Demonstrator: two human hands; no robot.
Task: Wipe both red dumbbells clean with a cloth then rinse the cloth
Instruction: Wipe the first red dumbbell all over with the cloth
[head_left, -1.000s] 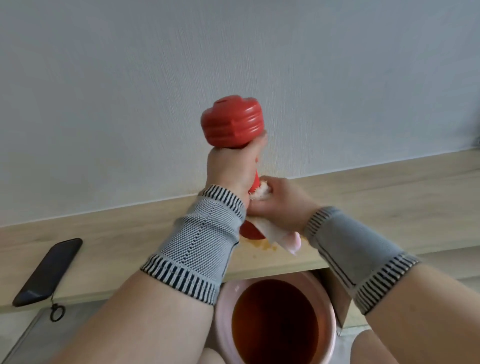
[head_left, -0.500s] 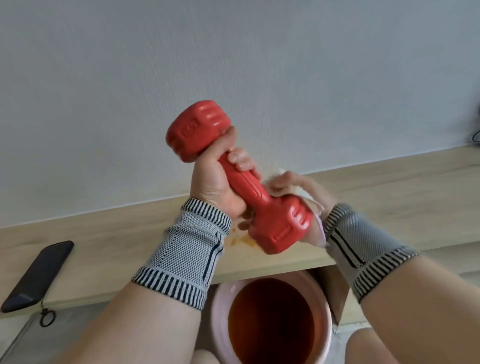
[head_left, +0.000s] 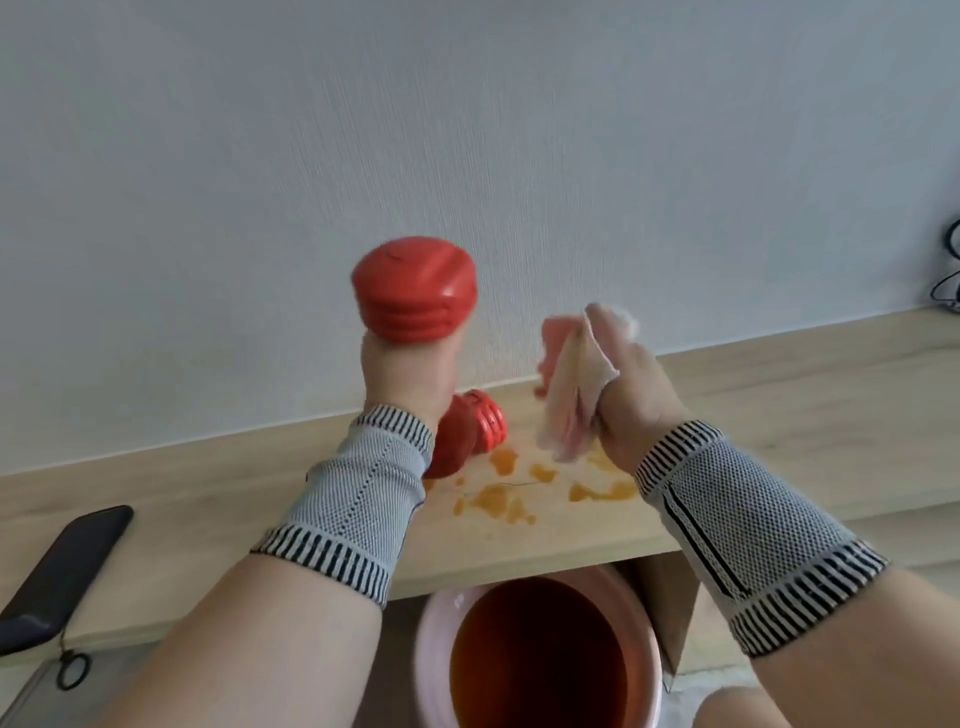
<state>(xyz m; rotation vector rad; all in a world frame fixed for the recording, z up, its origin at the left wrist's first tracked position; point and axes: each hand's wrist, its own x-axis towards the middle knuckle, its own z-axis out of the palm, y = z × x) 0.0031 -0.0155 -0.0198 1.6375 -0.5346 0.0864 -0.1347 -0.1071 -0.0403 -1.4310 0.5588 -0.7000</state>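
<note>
My left hand (head_left: 405, 374) grips the handle of a red dumbbell (head_left: 415, 296) and holds it nearly upright above the wooden shelf (head_left: 779, 415). Its top head faces me, and its lower head shows beside my wrist, close to the shelf. My right hand (head_left: 639, 395) clutches a crumpled white and pink cloth (head_left: 574, 395), raised to the right of the dumbbell and apart from it. The cloth is motion-blurred. Only one dumbbell is in view.
Orange stains (head_left: 498, 499) spot the shelf between my hands. Under the shelf's front edge stands a pink bucket (head_left: 431, 639) of orange-brown water, with a cardboard box (head_left: 670, 608) on its right. A dark phone (head_left: 62, 571) lies at the left. Cables (head_left: 948, 280) hang far right.
My left hand has swung the dumbbell from a slant back to nearly upright. My right hand has lifted the cloth off the lower head and moved it up and to the right.
</note>
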